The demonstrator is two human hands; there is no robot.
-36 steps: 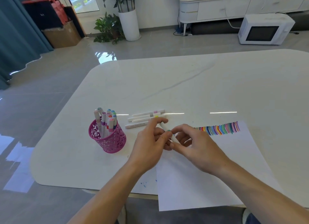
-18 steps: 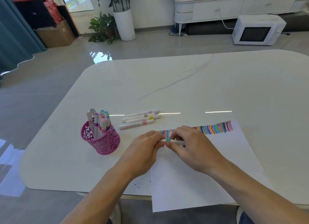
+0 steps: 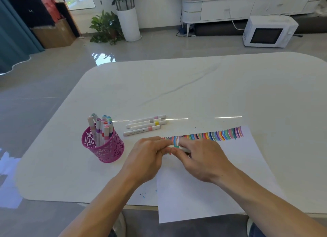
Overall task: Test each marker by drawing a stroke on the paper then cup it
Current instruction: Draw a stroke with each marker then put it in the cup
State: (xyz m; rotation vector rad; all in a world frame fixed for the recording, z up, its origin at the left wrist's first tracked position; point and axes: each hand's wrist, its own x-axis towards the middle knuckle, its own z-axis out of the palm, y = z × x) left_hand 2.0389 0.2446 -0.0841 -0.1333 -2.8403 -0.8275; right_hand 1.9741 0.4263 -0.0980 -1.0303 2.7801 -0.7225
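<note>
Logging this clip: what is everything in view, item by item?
Table: one, white, centre.
Paper: one, white with coloured strokes, table's near edge.
Cup: one, pink, left of paper.
Cupped markers: several, coloured caps, standing in cup.
Loose markers: four, white, on table right of cup.
Held marker: one, white with teal band, above paper.
Microwave: one, white, floor, far right.
Plant pot: one, white, far floor.
Left grip: one, bare, pinching held marker.
Right grip: one, bare, pinching held marker.

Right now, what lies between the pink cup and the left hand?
Nothing: in the head view, only bare table separates the pink cup from the left hand. The four loose markers lie farther back, outside that gap.
</note>
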